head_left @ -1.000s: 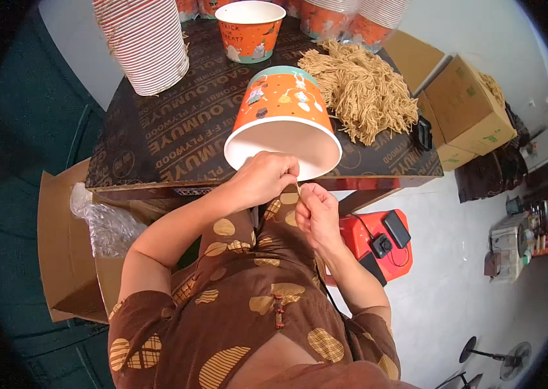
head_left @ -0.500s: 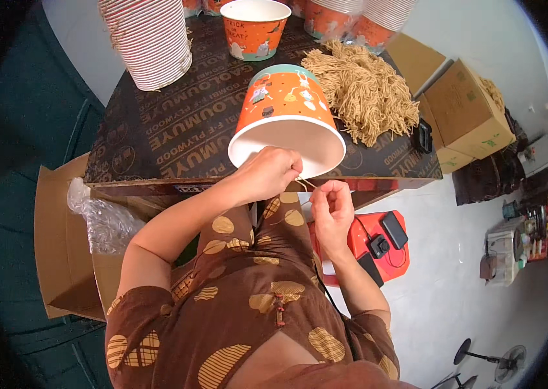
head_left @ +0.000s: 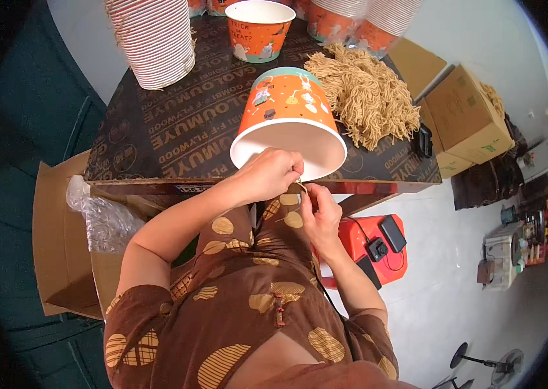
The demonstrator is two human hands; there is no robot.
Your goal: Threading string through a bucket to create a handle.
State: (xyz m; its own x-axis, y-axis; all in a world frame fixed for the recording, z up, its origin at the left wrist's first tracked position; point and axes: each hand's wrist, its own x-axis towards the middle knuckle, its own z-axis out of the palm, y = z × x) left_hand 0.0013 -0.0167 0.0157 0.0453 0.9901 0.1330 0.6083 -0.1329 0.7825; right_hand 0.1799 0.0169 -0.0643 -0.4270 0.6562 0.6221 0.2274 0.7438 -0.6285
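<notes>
An orange paper bucket (head_left: 290,97) with Halloween drawings lies tipped on the table's front edge, its white opening toward me. My left hand (head_left: 273,174) is at the lower rim, fingers pinched on a thin tan string (head_left: 302,187). Just right of it and slightly lower, my right hand (head_left: 321,212) is closed, thumb and fingertips on the same string close to the left fingers. Their grip hides part of the string and of the rim. A heap of tan strings (head_left: 371,97) lies to the right of the bucket.
The dark printed plywood table (head_left: 177,139) holds an upright bucket (head_left: 260,39), a tall stack of nested buckets (head_left: 154,45), more wrapped stacks at the back and a black object (head_left: 422,140). Below right is a red stool (head_left: 391,266) with devices. Cardboard boxes (head_left: 472,117) stand right.
My right hand has moved left and closer to my left hand, shortening the stretch of string between them. The left hand stays at the rim; the bucket keeps its place.
</notes>
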